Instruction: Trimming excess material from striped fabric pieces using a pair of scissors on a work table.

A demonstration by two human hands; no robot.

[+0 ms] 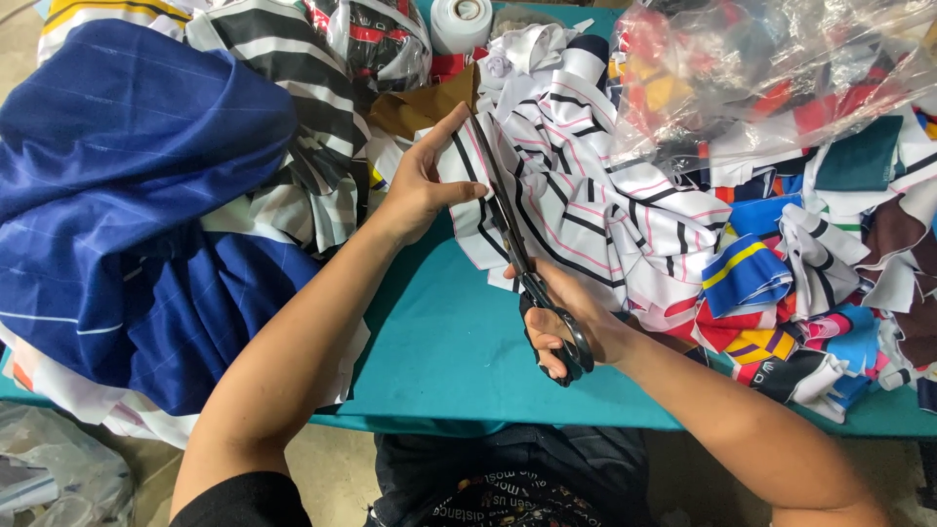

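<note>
Cutting now: right hand [571, 327] in a closed grip through the handles of black scissors [522, 263], blades in the striped white fabric [586, 210]. Left hand [425, 181] pinches the fabric's edge tight; it hangs above the teal worktop [439, 351].

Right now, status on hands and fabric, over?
Left hand pinching striped white fabric. Right hand gripping black scissors, blades in the cloth. Blue cloth pile left, scraps right.

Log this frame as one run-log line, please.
left hand: holds white striped fabric | right hand: grips black scissors, blades in fabric | surface: teal table
</note>
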